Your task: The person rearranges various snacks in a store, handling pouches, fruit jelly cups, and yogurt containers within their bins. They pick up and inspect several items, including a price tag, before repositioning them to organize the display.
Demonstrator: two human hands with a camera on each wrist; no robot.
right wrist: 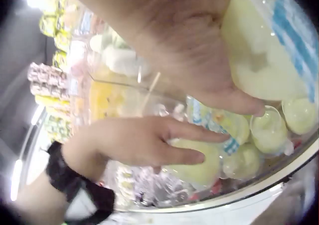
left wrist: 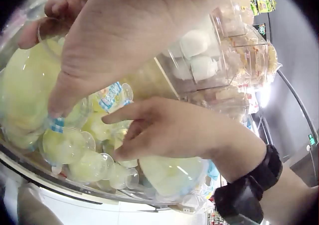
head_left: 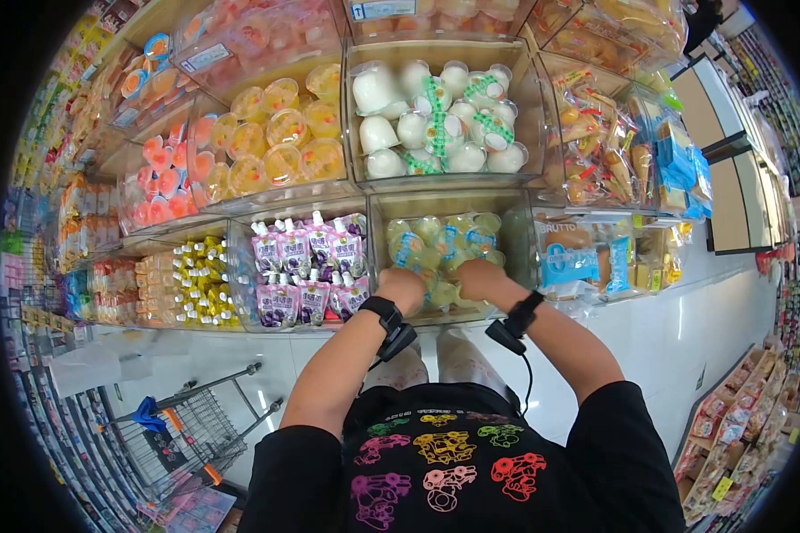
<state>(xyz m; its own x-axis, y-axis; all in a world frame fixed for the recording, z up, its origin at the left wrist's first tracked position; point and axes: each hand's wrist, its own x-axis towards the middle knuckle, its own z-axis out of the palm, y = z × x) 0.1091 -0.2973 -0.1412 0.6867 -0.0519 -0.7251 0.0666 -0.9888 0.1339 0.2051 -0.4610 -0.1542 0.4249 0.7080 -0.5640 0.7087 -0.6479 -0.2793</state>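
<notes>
Both hands reach into a clear bin point(head_left: 378, 233) of pale green jelly cups point(head_left: 431, 229) with blue-and-white labels. My left hand point(head_left: 403, 290) is over the left front of the bin, its index finger and thumb stretched out beside a jelly cup point(left wrist: 30, 80). Across from it is my right hand point(head_left: 483, 282), index finger and thumb spread apart among the cups. A large jelly cup point(right wrist: 264, 55) sits close against the right palm, and several small jelly cups point(right wrist: 269, 130) lie under its thumb. The right hand's other fingers are partly hidden. Each wrist wears a black strapped camera.
Left of the bin are purple pouches point(head_left: 309, 253); to the right, packaged bread point(head_left: 569, 253). Behind stand bins of white jelly cups point(head_left: 462, 120) and orange-yellow cups point(head_left: 280, 133). Clear walls divide the bins. A shopping cart point(head_left: 191, 435) stands at the lower left.
</notes>
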